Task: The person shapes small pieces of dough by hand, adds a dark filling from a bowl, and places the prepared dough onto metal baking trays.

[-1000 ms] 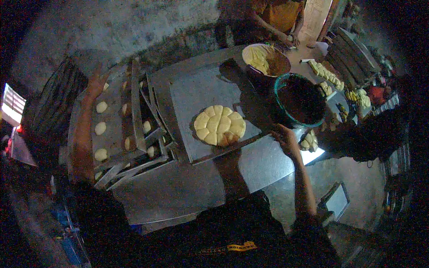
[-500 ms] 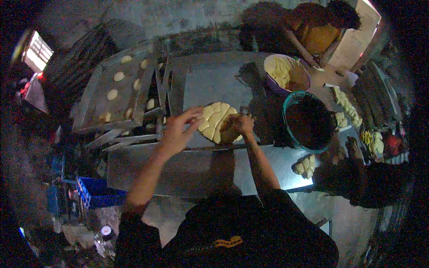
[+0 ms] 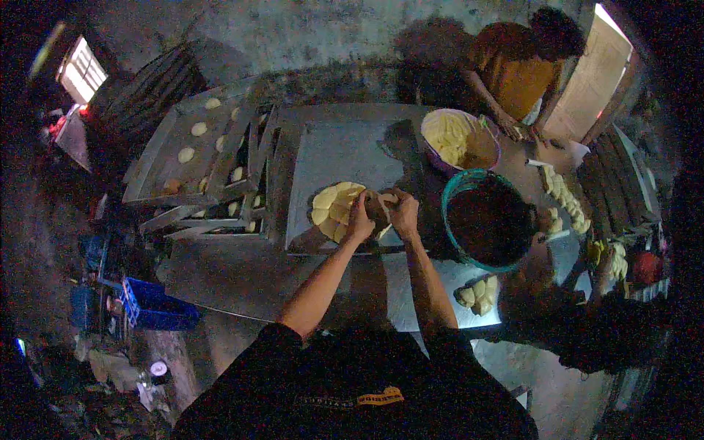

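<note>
head view: both hands at the right part of the segmented dough round (image 3: 331, 211), which sits on the flat metal tray (image 3: 315, 150), close to its near edge. left hand (image 3: 359, 221) lies over the dough with fingers curled in; right hand (image 3: 402, 216) is just beside it, fingers bent toward the left one. fingertips and shadow hide the contact, so can't tell if either is pinching a piece or only resting on it.

step in hand, my read: working the right-side segments by hand, maybe parting one off. next move calls for light, even fingers, left steadying the round so the rest doesn't drag or tear.

edges: tray's near edge runs just in front of the dough, wrists cross it. stacked trays (image 3: 150, 187) bound the left. teal-rimmed tub (image 3: 446, 213) stands near the right hand, so little swing that way; basin (image 3: 434, 158) sits behind the tub. best room is the bare tray beyond the dough. separate dough piece (image 3: 478, 295) sits on the steel tabletop (image 3: 414, 282), nearer the body.
</note>
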The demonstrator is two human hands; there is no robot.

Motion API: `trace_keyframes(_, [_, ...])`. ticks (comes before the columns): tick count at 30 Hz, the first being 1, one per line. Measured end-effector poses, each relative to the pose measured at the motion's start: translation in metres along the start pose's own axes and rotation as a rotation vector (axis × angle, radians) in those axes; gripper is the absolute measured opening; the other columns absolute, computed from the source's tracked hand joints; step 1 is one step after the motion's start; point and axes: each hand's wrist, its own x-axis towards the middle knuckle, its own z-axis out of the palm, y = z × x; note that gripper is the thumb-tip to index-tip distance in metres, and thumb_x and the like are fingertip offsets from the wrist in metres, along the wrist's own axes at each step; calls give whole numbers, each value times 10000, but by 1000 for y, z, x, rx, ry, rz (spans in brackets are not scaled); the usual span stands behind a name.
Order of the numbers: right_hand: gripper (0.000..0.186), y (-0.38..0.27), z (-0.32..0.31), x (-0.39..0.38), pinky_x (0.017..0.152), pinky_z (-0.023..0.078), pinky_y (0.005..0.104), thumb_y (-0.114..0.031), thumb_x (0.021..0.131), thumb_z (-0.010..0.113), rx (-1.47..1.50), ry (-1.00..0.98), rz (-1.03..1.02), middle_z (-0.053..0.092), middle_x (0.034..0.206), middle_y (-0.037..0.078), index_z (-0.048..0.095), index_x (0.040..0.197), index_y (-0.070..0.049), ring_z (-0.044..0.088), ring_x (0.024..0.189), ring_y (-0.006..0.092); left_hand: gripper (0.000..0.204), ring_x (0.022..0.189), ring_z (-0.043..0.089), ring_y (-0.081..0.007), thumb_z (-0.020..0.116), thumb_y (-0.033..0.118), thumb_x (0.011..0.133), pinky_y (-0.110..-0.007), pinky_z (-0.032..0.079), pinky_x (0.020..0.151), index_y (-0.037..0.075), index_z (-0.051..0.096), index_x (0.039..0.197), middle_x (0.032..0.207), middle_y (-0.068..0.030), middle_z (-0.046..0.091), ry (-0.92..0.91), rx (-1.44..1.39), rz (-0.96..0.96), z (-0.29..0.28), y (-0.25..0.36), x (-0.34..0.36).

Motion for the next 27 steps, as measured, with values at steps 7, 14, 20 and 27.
trace_keyframes(7, [374, -55, -51, -12, 840, 525, 348, 56, 776, 650, 44, 308, 116, 679, 1002, 167, 673, 1141, -24, 669, 1010, 295, 798, 1342, 413, -387, 660, 54, 815, -439, 355, 1117, 32, 260, 1505, 1444, -227, 425, -58, 121, 98, 34, -42, 10])
trace_keyframes(14, [440, -109, -164, 1, 921, 502, 340, 51, 788, 665, 127, 263, -125, 531, 1166, 90, 593, 1216, -20, 598, 1105, 239, 565, 1190, 497, -366, 643, 249, 896, -430, 397, 1037, 57, 415, 1376, 1293, -184, 519, -166, 77, 198, -9, 34, -15])
trace_keyframes(20, [451, -165, -154, -60, 899, 510, 312, 61, 803, 687, 93, 198, 120, 597, 1183, 85, 559, 1222, -50, 587, 1106, 204, 267, 869, 550, -267, 513, 390, 976, -434, 429, 904, 129, 565, 996, 921, -81, 574, -262, 423, 428, -64, 20, -93])
trace_keyframes(27, [299, -184, -131, -106, 876, 519, 334, 11, 839, 701, 369, 211, 242, 659, 1138, 105, 671, 1128, -58, 602, 1107, 249, 328, 883, 637, -213, 654, 283, 933, -362, 486, 875, 81, 596, 1184, 964, -72, 668, -197, 243, 271, -108, -2, -93])
